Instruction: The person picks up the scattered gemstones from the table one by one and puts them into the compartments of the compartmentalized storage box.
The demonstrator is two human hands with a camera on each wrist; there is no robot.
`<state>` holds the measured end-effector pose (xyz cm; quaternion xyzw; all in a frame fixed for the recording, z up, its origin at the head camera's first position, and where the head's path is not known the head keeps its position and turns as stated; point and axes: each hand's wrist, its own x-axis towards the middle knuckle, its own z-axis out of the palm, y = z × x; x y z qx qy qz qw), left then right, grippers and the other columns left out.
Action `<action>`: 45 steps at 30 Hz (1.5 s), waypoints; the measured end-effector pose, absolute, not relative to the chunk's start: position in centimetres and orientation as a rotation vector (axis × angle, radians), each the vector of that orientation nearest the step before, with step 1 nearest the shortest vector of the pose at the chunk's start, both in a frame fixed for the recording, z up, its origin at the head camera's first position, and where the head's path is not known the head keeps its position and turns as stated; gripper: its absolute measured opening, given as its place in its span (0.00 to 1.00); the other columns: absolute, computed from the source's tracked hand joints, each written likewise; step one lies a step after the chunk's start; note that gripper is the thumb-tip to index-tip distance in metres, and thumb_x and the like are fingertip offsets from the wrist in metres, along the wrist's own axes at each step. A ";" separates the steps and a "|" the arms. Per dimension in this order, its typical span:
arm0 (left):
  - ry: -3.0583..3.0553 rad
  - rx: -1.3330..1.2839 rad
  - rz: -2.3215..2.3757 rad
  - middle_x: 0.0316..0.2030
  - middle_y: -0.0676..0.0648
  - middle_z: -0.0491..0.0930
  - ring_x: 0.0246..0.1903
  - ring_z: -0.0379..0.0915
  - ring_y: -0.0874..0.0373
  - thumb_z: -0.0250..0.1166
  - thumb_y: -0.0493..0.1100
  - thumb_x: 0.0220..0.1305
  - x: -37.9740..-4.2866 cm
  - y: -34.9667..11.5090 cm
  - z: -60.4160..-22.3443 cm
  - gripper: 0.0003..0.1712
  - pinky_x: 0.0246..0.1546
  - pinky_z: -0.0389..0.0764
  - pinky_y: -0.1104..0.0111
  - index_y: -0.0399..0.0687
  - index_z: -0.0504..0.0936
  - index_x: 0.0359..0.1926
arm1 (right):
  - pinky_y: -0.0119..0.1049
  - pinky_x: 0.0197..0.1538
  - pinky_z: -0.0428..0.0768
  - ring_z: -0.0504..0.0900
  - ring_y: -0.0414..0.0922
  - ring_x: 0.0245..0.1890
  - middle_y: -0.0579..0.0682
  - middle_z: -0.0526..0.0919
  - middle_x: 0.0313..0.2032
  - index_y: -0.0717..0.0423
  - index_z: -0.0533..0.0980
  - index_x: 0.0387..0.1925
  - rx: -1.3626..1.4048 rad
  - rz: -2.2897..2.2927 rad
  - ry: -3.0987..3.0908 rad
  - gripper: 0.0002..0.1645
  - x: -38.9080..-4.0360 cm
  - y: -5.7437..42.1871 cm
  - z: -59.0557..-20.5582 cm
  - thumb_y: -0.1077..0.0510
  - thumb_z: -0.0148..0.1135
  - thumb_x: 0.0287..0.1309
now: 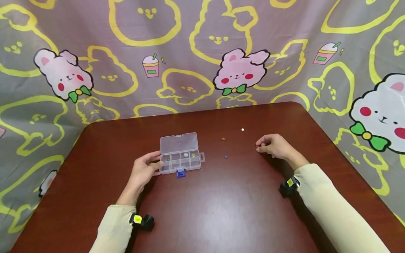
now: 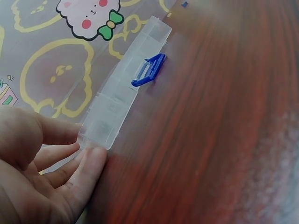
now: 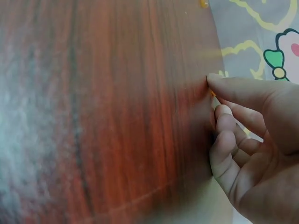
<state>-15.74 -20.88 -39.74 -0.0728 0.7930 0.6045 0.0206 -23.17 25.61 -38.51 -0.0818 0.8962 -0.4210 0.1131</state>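
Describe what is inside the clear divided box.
In the back row of the box sit a small olive piece, a whitish piece and a yellowish piece. The left hand covers part of the front-left corner; anything behind it cannot be seen.

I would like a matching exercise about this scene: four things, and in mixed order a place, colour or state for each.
1. Left hand
2. Lid
3. Latch
4. Right hand

A. Blue
B. To the right of the box, apart from it
C. Gripping the box's left end
D. Raised open

Pairs: 1-C, 2-D, 3-A, 4-B
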 end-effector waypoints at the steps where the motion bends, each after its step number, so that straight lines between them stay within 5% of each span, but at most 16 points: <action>1: 2.464 -0.225 1.873 0.59 0.32 0.76 0.42 0.82 0.56 0.65 0.32 0.67 -15.9 -20.9 -39.7 0.28 0.36 0.86 0.66 0.35 0.74 0.66 | 0.34 0.19 0.73 0.71 0.44 0.20 0.49 0.75 0.28 0.65 0.81 0.43 -0.240 -1.235 2.632 0.12 -23.3 25.6 -38.4 0.63 0.70 0.59; 25: 2.431 -0.287 1.958 0.59 0.34 0.76 0.40 0.81 0.61 0.65 0.31 0.66 -17.0 -21.6 -39.3 0.28 0.35 0.86 0.69 0.37 0.74 0.67 | 0.35 0.22 0.74 0.72 0.43 0.23 0.51 0.75 0.31 0.62 0.83 0.44 -0.276 -1.173 2.725 0.10 -25.0 24.8 -37.5 0.60 0.68 0.63; 45: 2.376 -0.262 1.952 0.60 0.33 0.76 0.42 0.81 0.61 0.65 0.31 0.66 -16.8 -21.2 -40.3 0.28 0.37 0.85 0.70 0.37 0.73 0.67 | 0.35 0.25 0.77 0.75 0.44 0.26 0.51 0.81 0.30 0.64 0.81 0.47 -0.217 -1.266 2.665 0.15 -23.3 26.1 -38.8 0.58 0.68 0.64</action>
